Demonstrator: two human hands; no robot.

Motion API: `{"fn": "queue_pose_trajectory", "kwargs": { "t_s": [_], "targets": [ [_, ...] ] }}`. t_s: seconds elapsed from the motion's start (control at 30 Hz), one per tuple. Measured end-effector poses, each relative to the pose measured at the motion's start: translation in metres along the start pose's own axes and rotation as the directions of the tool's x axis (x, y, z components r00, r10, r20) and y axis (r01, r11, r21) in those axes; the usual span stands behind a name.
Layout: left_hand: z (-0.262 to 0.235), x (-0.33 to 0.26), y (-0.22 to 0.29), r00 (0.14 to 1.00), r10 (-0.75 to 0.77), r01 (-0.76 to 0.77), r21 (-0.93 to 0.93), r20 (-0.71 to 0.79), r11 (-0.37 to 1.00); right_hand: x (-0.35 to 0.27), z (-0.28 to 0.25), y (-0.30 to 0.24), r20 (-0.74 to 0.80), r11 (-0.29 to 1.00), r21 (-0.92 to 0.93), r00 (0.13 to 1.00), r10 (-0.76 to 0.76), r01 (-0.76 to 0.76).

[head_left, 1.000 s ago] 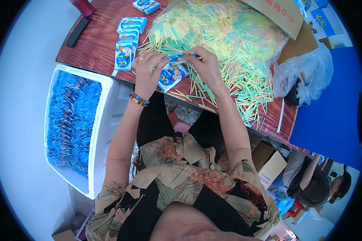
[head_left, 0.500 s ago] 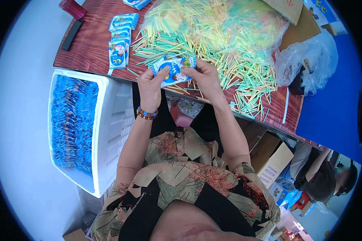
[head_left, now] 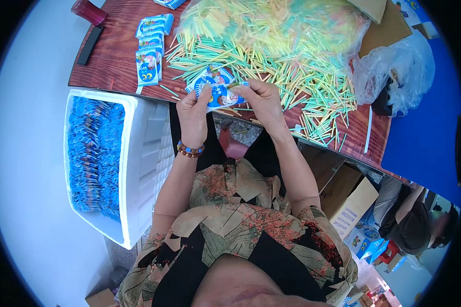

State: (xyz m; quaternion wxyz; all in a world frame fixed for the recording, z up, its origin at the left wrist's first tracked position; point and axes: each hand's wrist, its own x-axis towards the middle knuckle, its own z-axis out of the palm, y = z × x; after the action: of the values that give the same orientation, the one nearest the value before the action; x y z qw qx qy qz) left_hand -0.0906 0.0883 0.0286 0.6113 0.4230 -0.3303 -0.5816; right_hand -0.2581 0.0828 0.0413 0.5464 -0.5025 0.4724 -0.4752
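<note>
My left hand [head_left: 192,122] and my right hand [head_left: 264,106] pinch a small blue-and-white packet [head_left: 221,96] between thumbs and fingers, one at each end, over the table's near edge. Just behind it, partly hidden, a second similar packet [head_left: 212,75] shows at an angle; whether my fingers also hold it I cannot tell. A large heap of thin pastel straws [head_left: 271,77] in green, yellow and pink spreads beyond and to the right of my hands. To the left, several like packets [head_left: 148,66] lie overlapped in a row on the wooden table [head_left: 115,56].
A white foam box [head_left: 130,153] packed with blue packets stands at the left. A clear plastic bag [head_left: 297,25] covers the far straws. A crumpled bag [head_left: 399,71] lies at the right. A black bar [head_left: 90,45] and red cup [head_left: 89,11] sit far left. Another person [head_left: 415,225] is at lower right.
The packet in my hands has come slightly down toward me, and more of the packet behind it shows. The whole view has shifted a little.
</note>
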Motion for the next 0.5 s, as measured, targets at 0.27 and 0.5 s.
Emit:
{"fn": "queue_pose_trajectory", "kwargs": {
  "t_s": [0.27, 0.5],
  "targets": [
    [0.003, -0.001, 0.001, 0.990, -0.140, 0.139, -0.185, 0.008, 0.973, -0.009, -0.016, -0.006, -0.015, 0.900, -0.101, 0.904, -0.427, 0.424],
    [0.004, -0.004, 0.000, 0.978, -0.199, 0.207, -0.190, 0.062, 0.960, -0.010, -0.012, -0.007, 0.286, 0.848, -0.273, 0.880, -0.379, 0.454]
  ]
}}
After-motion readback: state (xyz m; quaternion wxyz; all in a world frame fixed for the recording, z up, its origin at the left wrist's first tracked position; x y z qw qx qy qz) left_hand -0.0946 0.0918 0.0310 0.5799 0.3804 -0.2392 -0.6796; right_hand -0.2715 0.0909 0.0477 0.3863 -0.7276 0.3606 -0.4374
